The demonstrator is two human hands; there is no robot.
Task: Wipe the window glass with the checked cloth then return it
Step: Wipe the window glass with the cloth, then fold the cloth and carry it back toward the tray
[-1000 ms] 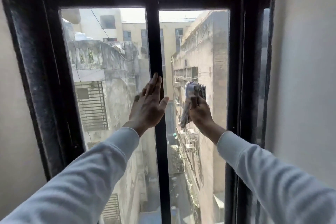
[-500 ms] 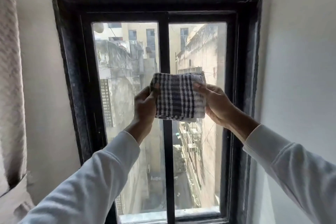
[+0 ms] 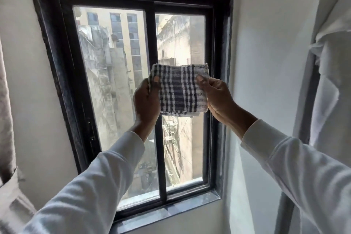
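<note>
A folded checked cloth (image 3: 179, 90), dark blue and white, is held up flat between both hands in front of the window. My left hand (image 3: 145, 100) pinches its left edge with the thumb on the front. My right hand (image 3: 218, 97) pinches its right edge the same way. Behind it stands a two-pane window glass (image 3: 112, 85) in a black frame (image 3: 57, 59), with a black centre bar. The cloth is away from the glass, in front of the right pane.
A dark sill (image 3: 171, 213) runs under the window. White walls (image 3: 266, 62) close in on both sides. A grey curtain (image 3: 7, 100) hangs at the left edge and white fabric (image 3: 334, 59) drapes at the right. Buildings show through the glass.
I have stepped back from the window. The left hand left the centre bar and took the cloth's left edge; the cloth came off the right pane and is now spread between both hands.
</note>
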